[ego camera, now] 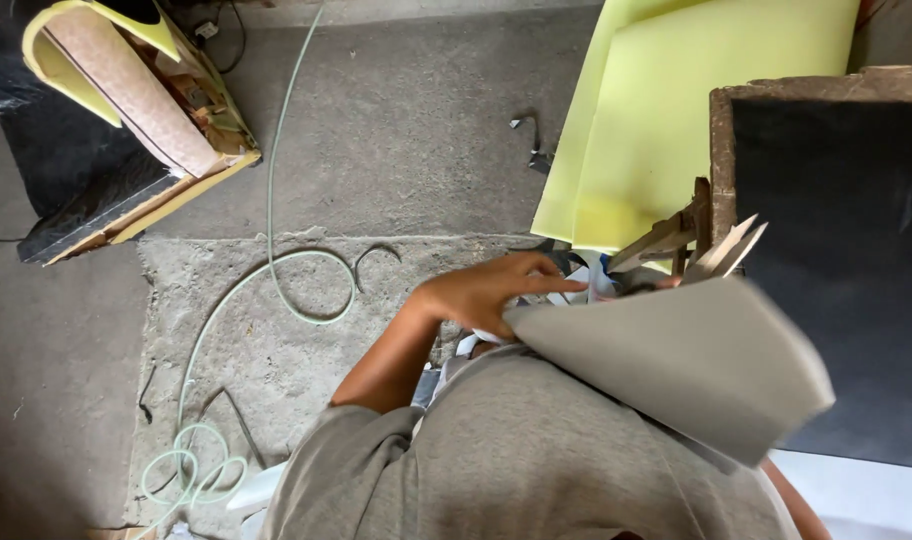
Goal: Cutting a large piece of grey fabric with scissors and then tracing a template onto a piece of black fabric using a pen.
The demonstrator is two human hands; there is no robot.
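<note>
My left hand (pixel 486 290) reaches to the right in front of my chest, its fingers stretched along the top corner of a large grey sheet (pixel 676 360). It appears to grip that corner. The sheet curves over my lap and hides my right hand; only a strip of my right forearm (pixel 798 505) shows at the bottom right. White and pale scraps (pixel 588 280) lie just beyond my left fingertips. Pointed pale strips (pixel 731 248) and a wooden piece (pixel 661 240) stick up behind the sheet.
Yellow-green foam sheets (pixel 666 110) lean at the top right, beside a dark board in a worn wooden frame (pixel 721 150). A pale green cord (pixel 272 200) loops across the concrete floor. An open box (pixel 191 100) of foam and offcuts stands at the top left.
</note>
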